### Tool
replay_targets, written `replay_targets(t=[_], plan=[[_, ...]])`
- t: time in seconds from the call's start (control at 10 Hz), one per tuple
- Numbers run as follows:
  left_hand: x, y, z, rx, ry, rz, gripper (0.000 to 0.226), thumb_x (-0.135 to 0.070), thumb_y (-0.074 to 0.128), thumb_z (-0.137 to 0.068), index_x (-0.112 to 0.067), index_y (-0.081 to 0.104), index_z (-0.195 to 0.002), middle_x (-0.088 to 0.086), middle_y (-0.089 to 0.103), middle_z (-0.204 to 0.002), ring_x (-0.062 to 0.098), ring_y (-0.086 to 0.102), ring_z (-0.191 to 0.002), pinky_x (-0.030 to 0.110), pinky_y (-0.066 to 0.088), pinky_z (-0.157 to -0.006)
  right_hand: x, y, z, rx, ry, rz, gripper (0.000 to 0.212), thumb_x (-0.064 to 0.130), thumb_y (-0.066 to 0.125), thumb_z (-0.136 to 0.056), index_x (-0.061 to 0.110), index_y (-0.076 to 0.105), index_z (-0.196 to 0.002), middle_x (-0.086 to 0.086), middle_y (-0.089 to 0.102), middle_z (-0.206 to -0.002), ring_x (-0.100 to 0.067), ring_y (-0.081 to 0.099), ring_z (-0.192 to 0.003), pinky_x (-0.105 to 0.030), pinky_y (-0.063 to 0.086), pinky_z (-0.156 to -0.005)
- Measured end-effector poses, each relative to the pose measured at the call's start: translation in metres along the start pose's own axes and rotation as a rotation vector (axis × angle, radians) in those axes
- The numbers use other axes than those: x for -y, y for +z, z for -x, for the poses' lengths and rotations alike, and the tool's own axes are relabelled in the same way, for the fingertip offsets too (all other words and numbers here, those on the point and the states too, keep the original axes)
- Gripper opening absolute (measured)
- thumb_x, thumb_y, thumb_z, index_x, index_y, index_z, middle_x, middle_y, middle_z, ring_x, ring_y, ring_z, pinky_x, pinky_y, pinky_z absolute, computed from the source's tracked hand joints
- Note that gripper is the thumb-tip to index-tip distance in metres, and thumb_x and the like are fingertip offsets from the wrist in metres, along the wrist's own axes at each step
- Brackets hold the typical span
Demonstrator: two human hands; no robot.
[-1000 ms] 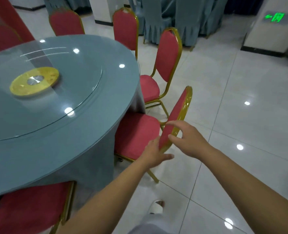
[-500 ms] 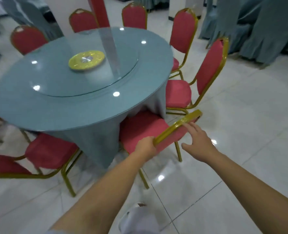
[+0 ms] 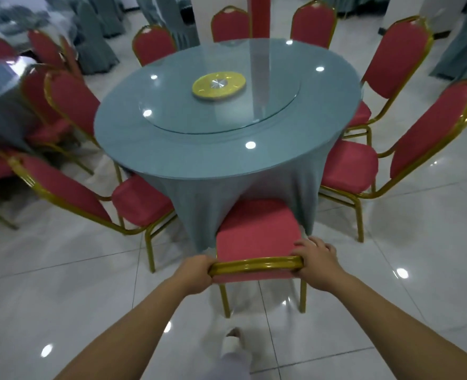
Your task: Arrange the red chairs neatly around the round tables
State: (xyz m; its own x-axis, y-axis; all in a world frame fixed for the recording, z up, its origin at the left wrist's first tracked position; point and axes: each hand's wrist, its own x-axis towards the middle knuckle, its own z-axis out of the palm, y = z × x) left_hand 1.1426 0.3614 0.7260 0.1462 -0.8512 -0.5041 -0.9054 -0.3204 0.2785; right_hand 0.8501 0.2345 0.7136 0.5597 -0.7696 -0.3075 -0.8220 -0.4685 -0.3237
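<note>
Moved: chair (image 3: 255, 231) swung square to surface (image 3: 144, 149) edge.
Room: open floor (image 3: 391, 270) behind.
Hands: left hand (image 3: 196, 274), right hand (image 3: 320, 263) grip its backrest (image 3: 254, 266).

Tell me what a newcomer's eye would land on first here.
The round table in blue-grey cloth fills the middle, with a yellow disc at the centre of its glass turntable. Red chairs with gold frames ring it. At the bottom centre, the left hand and right hand grip the top rail of the nearest chair, whose seat meets the hanging cloth.
</note>
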Motion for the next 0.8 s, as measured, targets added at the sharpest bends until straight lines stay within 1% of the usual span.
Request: replay_targets(t=[0.1,0.2,0.3,0.4,0.5,0.6,0.7,0.8], plan=[[0.004,-0.010,-0.015,0.031,-0.015,0.077,0.021,-0.015,0.059,-0.084,-0.027,0.067,-0.098,-0.007,0.064,-0.090,0.016,0.061,-0.089,0.029,0.048,-0.070,0.000,-0.010,-0.022,0.011,0.012,-0.013,0.026,0.045,0.069,-0.081,0.046,0.067,-0.107,0.010,0.041,-0.149,-0.027,0.017,-0.145,-0.053,0.016,-0.113],[0.010,-0.029,-0.033,-0.011,-0.025,0.132,0.026,-0.011,0.057,-0.083,-0.032,0.068,-0.094,-0.013,0.061,-0.083,0.011,0.058,-0.082,0.024,0.040,-0.064,0.006,-0.020,-0.050,0.014,0.029,-0.010,0.027,0.049,0.067,-0.081,0.047,0.067,-0.108,0.009,0.040,-0.150,-0.028,0.017,-0.145,-0.052,0.016,-0.113],[0.026,-0.046,-0.047,-0.063,-0.068,0.152,0.030,-0.010,0.053,-0.084,-0.032,0.069,-0.096,-0.010,0.063,-0.087,0.015,0.060,-0.084,0.028,0.045,-0.070,0.024,-0.025,-0.073,0.016,0.020,-0.020,0.027,0.049,0.066,-0.084,0.046,0.066,-0.111,0.009,0.043,-0.146,-0.027,0.020,-0.143,-0.052,0.017,-0.112],[0.039,-0.056,-0.056,-0.070,-0.061,0.182,0.032,-0.007,0.054,-0.083,-0.036,0.064,-0.095,-0.008,0.064,-0.092,0.018,0.062,-0.090,0.034,0.052,-0.079,0.036,-0.030,-0.086,0.037,0.022,-0.022,0.026,0.046,0.066,-0.084,0.046,0.066,-0.110,0.010,0.046,-0.140,-0.023,0.024,-0.139,-0.050,0.021,-0.108],[0.046,-0.053,-0.062,-0.057,-0.024,0.236,0.035,-0.009,0.057,-0.083,-0.038,0.063,-0.103,-0.009,0.064,-0.096,0.016,0.062,-0.091,0.030,0.051,-0.077,0.033,-0.032,-0.091,0.073,0.034,-0.028,0.027,0.045,0.067,-0.083,0.046,0.065,-0.110,0.012,0.048,-0.136,-0.021,0.026,-0.136,-0.047,0.021,-0.107],[0.050,-0.051,-0.067,-0.022,0.013,0.310,0.035,-0.013,0.063,-0.082,-0.033,0.062,-0.111,-0.003,0.065,-0.104,0.017,0.063,-0.096,0.033,0.054,-0.084,0.037,-0.034,-0.090,0.086,0.065,-0.023,0.034,0.046,0.068,-0.082,0.046,0.061,-0.115,0.013,0.050,-0.128,-0.020,0.032,-0.132,-0.044,0.026,-0.105],[0.053,-0.055,-0.064,0.044,0.028,0.410,0.058,-0.033,0.076,-0.079,-0.031,0.054,-0.132,-0.002,0.061,-0.118,0.014,0.061,-0.105,0.031,0.053,-0.093,0.039,-0.040,-0.087,0.148,0.092,-0.061,0.069,0.059,0.070,-0.075,0.047,0.044,-0.138,0.011,0.044,-0.137,-0.021,0.034,-0.134,-0.044,0.026,-0.109],[0.050,-0.066,-0.049,0.005,0.021,0.467,0.090,-0.061,0.077,-0.072,-0.032,0.039,-0.148,-0.005,0.047,-0.139,0.014,0.051,-0.124,0.027,0.044,-0.101,0.047,-0.060,-0.073,0.187,0.041,-0.128,0.098,0.078,0.066,-0.065,0.043,0.031,-0.149,0.012,0.038,-0.147,-0.018,0.033,-0.139,-0.045,0.027,-0.116]])
